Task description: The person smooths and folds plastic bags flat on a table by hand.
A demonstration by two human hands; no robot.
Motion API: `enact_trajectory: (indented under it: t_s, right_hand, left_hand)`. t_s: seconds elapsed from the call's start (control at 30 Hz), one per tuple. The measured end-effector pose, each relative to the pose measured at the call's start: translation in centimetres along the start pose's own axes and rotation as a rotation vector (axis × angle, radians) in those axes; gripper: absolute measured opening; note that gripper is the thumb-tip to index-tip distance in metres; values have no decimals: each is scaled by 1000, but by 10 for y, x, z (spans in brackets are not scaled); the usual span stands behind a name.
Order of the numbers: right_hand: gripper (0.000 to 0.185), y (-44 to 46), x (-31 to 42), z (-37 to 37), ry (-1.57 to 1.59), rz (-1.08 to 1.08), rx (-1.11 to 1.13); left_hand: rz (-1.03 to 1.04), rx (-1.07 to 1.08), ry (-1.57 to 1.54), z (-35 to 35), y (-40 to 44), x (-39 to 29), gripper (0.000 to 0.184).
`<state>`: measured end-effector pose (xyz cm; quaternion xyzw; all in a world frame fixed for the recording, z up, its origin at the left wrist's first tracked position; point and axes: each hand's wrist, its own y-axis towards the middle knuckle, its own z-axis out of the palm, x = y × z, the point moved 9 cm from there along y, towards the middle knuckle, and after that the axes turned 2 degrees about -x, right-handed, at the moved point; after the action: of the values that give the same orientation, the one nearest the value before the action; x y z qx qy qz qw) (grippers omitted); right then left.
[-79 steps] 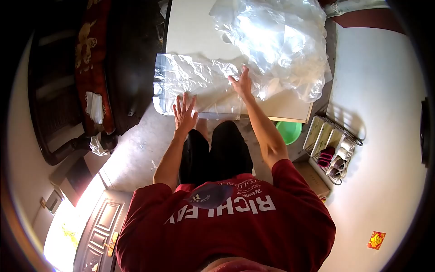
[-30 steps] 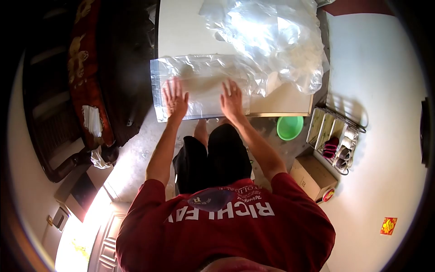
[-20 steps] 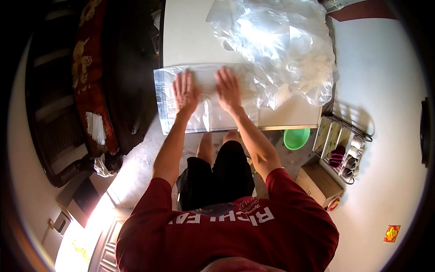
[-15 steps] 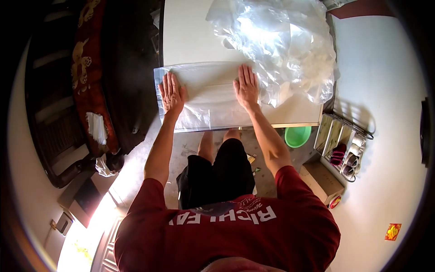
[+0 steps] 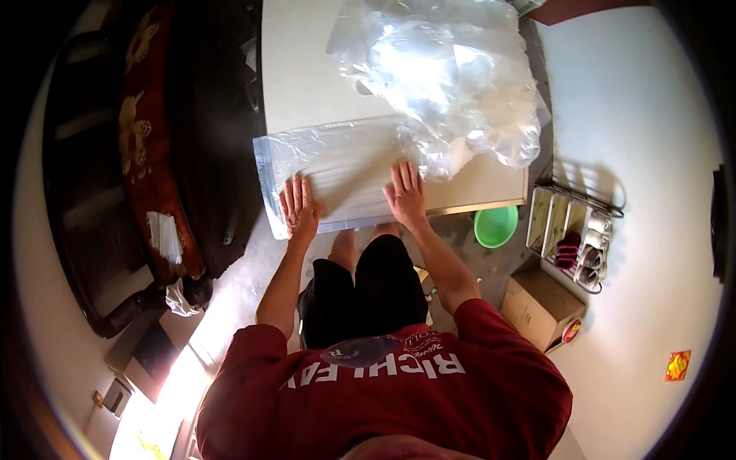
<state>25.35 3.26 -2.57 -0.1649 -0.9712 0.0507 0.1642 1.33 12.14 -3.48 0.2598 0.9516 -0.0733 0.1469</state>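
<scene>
On the surface (image 5: 299, 65), the flat plastic film (image 5: 349, 169) lies lengthwise from left to right, under the open left hand (image 5: 302, 213) and the open right hand (image 5: 407, 198), which is nearer to the crumpled plastic (image 5: 468, 92).

White "RICH", upside down, on red shirt (image 5: 383, 406); "R" on dark patch (image 5: 364, 353)

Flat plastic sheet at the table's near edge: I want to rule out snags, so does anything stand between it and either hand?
Nothing visible does: the left hand and right hand appear to lie directly on the flat plastic sheet. The crumpled plastic heap is beyond the right hand, not under it.
</scene>
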Motion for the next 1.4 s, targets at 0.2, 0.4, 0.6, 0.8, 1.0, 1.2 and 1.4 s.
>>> enact_trajectory:
  t_s: [0.2, 0.4, 0.6, 0.8, 1.0, 1.2, 1.4]
  right_hand:
    - [55, -9, 11, -20, 192, 6, -141]
    - [36, -30, -6, -40, 376, 46, -331]
    - [27, -52, -82, -32, 530, 309, -379]
    - [21, -43, -166, -54, 657, 495, -407]
    - [22, -42, -203, -43, 948, 572, -210]
    - [20, -46, -201, -49, 1198, 601, -46]
    - [21, -44, -197, -32, 1193, 587, 44]
  left_hand:
    - [-3, 27, -50, -4, -6, -21, 67]
    - [38, 107, -211, 5, -9, -81, 73]
    - [29, 112, -297, 33, 1, -139, 63]
    - [-422, 209, -848, 86, 47, -173, 60]
    - [-748, 149, -1193, 110, 68, -200, 61]
    - [-850, 153, -1313, 111, 81, -219, 49]
    - [-981, 148, -1364, 108, 81, -221, 23]
